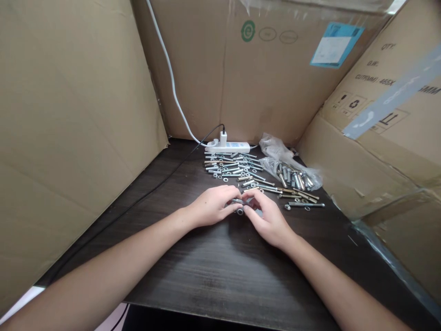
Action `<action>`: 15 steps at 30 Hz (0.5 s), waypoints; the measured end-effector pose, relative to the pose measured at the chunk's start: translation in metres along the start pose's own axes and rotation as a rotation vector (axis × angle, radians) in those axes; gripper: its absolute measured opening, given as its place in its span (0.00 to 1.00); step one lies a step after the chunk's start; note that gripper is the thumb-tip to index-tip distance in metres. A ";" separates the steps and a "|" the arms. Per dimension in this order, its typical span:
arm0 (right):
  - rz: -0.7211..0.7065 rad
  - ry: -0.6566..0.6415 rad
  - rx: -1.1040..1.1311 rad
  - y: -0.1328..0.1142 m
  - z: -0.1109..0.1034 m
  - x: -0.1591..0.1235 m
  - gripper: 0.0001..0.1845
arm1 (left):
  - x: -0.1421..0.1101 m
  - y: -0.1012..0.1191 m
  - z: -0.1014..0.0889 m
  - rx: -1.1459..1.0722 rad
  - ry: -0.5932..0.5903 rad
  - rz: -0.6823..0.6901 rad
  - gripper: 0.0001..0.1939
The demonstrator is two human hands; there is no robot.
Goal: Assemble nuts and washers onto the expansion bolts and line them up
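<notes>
My left hand (212, 205) and my right hand (267, 216) meet over the dark wooden table (206, 276), fingers pinched together around a small metal bolt (239, 202) held between them. A nut or washer (240, 211) shows just under the fingertips. Just beyond my hands lies a spread of several loose bolts and washers (234, 168). To the right of it, several longer bolts (303, 197) lie on the table.
A clear plastic bag (292, 172) holding more bolts lies at the right. A white power strip (229, 147) with a white cable and a black cable sits at the back. Cardboard boxes (69, 115) wall the table on the left, back and right.
</notes>
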State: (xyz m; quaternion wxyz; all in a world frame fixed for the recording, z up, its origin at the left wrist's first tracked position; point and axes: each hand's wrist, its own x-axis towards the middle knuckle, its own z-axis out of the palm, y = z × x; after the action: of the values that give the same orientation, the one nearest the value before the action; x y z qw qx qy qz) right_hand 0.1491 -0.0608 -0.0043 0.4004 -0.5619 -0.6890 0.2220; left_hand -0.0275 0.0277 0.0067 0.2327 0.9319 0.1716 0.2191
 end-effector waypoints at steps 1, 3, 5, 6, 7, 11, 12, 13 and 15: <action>0.007 0.000 0.021 -0.001 0.001 -0.001 0.09 | 0.000 0.000 0.001 0.015 -0.009 0.007 0.07; 0.012 -0.008 0.045 -0.002 0.003 -0.002 0.10 | 0.000 0.000 0.002 0.059 -0.016 0.007 0.08; 0.003 -0.043 0.045 0.000 0.003 -0.002 0.11 | 0.001 -0.001 0.003 0.101 -0.024 -0.004 0.08; -0.003 -0.063 0.037 0.001 0.002 -0.001 0.12 | 0.001 -0.001 0.003 0.114 -0.034 -0.011 0.09; -0.007 -0.077 0.028 0.002 0.001 -0.001 0.12 | 0.001 -0.001 0.003 0.119 -0.044 -0.021 0.09; 0.007 -0.076 -0.019 0.005 -0.005 0.003 0.14 | 0.000 0.000 0.001 0.065 -0.053 -0.067 0.10; 0.012 -0.072 -0.033 0.005 -0.006 0.003 0.14 | 0.000 0.001 0.000 0.049 -0.046 -0.085 0.10; 0.013 -0.071 -0.046 0.005 -0.007 0.004 0.13 | 0.000 0.001 0.000 0.039 -0.039 -0.105 0.10; 0.005 -0.073 -0.067 0.006 -0.007 0.004 0.13 | 0.000 0.002 0.000 0.041 -0.029 -0.138 0.09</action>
State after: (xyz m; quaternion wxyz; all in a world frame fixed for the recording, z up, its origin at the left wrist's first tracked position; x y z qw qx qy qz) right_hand 0.1584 -0.0569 -0.0033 0.3555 -0.5683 -0.7087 0.2201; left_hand -0.0273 0.0261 0.0081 0.2308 0.9255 0.2363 0.1856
